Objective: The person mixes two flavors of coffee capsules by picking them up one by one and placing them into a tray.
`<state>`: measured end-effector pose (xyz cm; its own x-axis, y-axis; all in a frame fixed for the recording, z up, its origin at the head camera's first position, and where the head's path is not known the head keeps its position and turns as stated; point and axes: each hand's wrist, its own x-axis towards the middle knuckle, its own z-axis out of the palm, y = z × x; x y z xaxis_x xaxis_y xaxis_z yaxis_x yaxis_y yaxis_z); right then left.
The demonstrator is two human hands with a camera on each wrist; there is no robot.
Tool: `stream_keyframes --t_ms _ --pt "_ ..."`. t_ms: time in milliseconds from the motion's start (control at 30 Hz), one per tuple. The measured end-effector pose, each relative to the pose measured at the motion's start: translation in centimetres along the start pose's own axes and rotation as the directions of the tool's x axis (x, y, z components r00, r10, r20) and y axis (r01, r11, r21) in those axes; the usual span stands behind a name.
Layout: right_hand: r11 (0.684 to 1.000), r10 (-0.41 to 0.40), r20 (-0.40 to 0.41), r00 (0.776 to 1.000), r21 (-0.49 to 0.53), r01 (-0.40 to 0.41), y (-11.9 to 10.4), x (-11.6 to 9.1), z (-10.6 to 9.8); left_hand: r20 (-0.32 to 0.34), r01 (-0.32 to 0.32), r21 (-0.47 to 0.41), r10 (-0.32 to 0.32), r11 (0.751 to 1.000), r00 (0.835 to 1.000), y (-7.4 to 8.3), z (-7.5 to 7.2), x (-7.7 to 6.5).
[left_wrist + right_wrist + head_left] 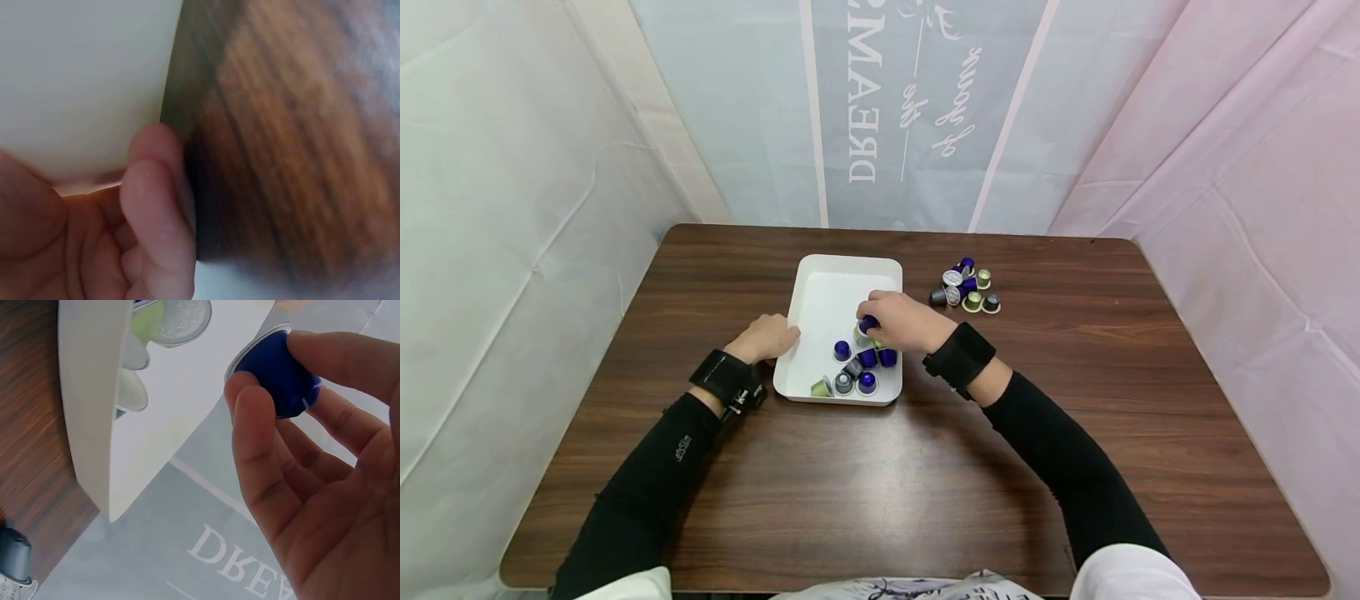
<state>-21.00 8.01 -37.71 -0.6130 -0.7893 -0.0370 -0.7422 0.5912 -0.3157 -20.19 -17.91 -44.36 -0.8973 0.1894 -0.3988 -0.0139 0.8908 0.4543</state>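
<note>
In the head view, my right hand (907, 322) is over the right side of a white tray (827, 292). Thumb and fingers pinch a blue coffee capsule (279, 374), its rimmed face turned to the upper left in the right wrist view. Below that hand, several coffee capsules stand or lie in the tray's near half: blue ones (867, 382), grey ones (843, 383) and a pale green one (822, 387). My left hand (763, 337) holds the tray's left edge, with curled fingers (156, 212) against it in the left wrist view.
Right of the tray, a loose cluster of coffee capsules lies on the brown wooden table (1075, 375), with blue (967, 285), green (973, 302) and dark grey (937, 297) ones. Behind the table hangs a printed cloth (752, 108); pale sheets enclose both sides.
</note>
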Motion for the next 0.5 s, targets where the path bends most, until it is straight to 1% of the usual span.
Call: stream_keyframes --t_ms 267,500 --pt "1.000 0.021 0.071 0.997 -0.022 -0.019 -0.8 1.2 0.4 0.012 0.002 -0.013 -0.002 1.000 1.000 0.1 -0.3 -0.2" --pt "0.999 0.045 0.109 0.993 -0.021 -0.043 -1.3 2.0 0.6 -0.011 0.006 -0.003 -0.006 1.000 1.000 -0.1 0.0 -0.1"
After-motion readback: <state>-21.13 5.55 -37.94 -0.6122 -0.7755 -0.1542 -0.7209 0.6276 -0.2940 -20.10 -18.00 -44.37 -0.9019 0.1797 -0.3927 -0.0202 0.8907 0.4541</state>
